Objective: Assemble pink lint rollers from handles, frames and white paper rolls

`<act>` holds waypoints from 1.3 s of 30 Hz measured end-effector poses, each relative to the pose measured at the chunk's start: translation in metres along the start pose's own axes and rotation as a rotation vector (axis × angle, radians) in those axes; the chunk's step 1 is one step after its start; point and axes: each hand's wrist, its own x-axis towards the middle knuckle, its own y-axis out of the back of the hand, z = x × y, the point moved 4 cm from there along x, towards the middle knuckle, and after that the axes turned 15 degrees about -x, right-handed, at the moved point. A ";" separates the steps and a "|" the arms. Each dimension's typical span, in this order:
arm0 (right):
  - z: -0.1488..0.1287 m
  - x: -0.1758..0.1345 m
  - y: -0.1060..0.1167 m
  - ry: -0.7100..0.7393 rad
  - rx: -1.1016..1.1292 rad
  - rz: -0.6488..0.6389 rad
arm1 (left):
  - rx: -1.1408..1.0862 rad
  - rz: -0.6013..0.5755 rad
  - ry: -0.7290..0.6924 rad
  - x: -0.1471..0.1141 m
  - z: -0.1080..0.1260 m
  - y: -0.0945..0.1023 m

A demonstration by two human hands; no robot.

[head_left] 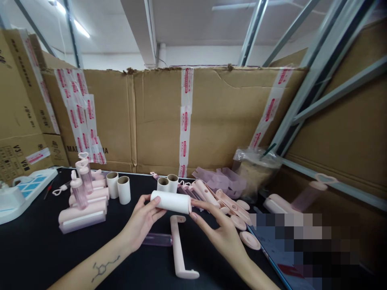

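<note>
A white lint roll (171, 202) lies level across the middle of the view. My left hand (140, 219) grips its left end between thumb and fingers. At the other end, the fingertips and thumb of my right hand (222, 229) close on a pink end cap (190, 204) set against the roll. Below the roll, a pink lint roller bracket (177, 251) rests on the black table. Beside the bracket lies a translucent purple tube (159, 239), partly behind my left wrist.
Upright white rolls (123, 191) stand farther back. Assembled pink lint rollers (83, 213) are stacked left, near a white power strip (33, 193). Right of centre lie loose pink parts (232, 205), purple covers (222, 181) and a plastic bag (255, 173). A cardboard wall (157, 121) closes the back.
</note>
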 end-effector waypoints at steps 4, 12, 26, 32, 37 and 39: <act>0.003 0.000 -0.006 -0.031 0.140 -0.030 | 0.023 -0.024 -0.010 -0.003 -0.004 -0.002; -0.013 -0.009 -0.017 -0.112 0.488 -0.362 | 0.155 -0.094 -0.082 -0.004 -0.003 -0.003; 0.006 -0.003 -0.014 -0.583 1.130 -0.372 | 1.130 -0.273 -0.221 0.004 0.010 0.007; 0.011 0.004 0.001 -0.708 1.195 -0.244 | 1.341 -0.355 0.237 -0.006 -0.014 0.011; 0.014 0.002 -0.005 -0.751 1.165 -0.221 | 1.358 -0.385 0.351 -0.011 -0.012 0.015; 0.015 0.002 -0.006 -0.744 1.158 -0.218 | 1.391 -0.399 0.408 -0.013 -0.009 0.017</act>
